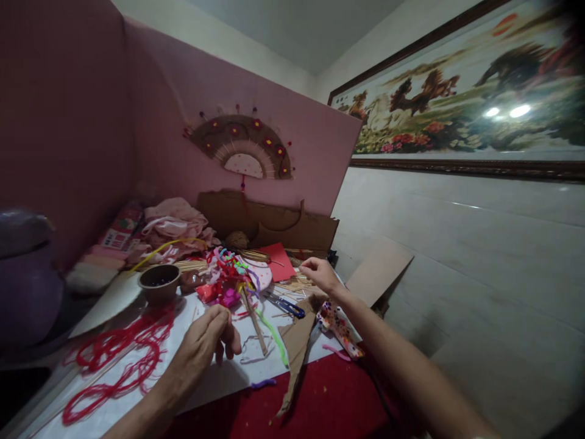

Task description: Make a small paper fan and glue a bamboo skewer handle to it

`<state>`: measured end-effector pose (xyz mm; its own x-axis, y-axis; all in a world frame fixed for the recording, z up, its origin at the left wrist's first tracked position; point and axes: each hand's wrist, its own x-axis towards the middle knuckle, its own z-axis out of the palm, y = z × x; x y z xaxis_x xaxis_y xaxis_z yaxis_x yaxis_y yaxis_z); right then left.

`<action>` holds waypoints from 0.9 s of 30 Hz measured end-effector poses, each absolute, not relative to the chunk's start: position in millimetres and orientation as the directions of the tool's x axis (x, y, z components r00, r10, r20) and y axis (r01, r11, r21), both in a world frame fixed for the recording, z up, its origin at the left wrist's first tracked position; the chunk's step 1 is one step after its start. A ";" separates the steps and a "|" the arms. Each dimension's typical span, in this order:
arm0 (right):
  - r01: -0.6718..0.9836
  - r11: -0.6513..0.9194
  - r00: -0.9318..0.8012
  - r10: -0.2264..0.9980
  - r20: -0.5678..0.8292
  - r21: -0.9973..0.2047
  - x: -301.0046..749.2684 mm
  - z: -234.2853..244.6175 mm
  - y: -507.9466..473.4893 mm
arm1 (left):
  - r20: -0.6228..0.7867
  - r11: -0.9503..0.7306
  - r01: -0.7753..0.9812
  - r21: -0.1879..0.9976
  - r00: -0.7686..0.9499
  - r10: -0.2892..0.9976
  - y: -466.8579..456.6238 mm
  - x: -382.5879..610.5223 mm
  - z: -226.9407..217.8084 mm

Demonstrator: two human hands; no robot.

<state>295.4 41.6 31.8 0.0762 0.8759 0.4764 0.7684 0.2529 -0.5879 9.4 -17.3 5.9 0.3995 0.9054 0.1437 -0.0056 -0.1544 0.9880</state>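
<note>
My left hand [214, 332] hovers over the front of the white sheet [214, 384], its fingers curled inward; what they hold, if anything, is hidden. Farther back, my right hand [322, 274] reaches over a pile of thin sticks [299, 284] with thumb and forefinger pinched. Anything in that pinch is too small to make out. A red paper square [280, 261] lies just left of the right hand. Between the hands are dark blue scissors [286, 305], a green pipe cleaner [273, 335], a flat wooden strip [254, 323] and a torn piece of cardboard [297, 350].
Red yarn [116, 360] sprawls at the left near a brown bowl [159, 283]. Colourful pipe cleaners [228, 265] are heaped mid-table. Pink cloth [176, 222] is piled behind. A decorated fan [244, 146] hangs on the pink board, with cardboard [283, 228] leaning below.
</note>
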 end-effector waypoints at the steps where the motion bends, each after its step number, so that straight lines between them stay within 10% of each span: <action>1: 0.774 0.256 0.047 0.888 0.456 -0.579 299.4 27.9 44.4 | 0.144 -0.163 0.011 0.987 0.409 0.901 -18.4 9.5 7.3; 9: 0.805 0.326 -0.124 0.909 0.398 -0.495 258.4 3.1 49.5 | 0.049 -0.115 0.125 0.985 0.436 0.898 -15.2 10.9 -3.2; 19: 0.699 0.649 -0.401 0.704 0.586 -0.301 125.1 66.3 69.5 | 0.331 -0.462 0.260 0.848 0.422 0.844 -22.0 12.7 -4.9; 27: 0.815 0.557 -0.430 0.768 0.475 -0.162 74.8 82.2 109.4 | 0.280 -0.439 0.351 0.827 0.420 0.863 -26.3 9.4 0.1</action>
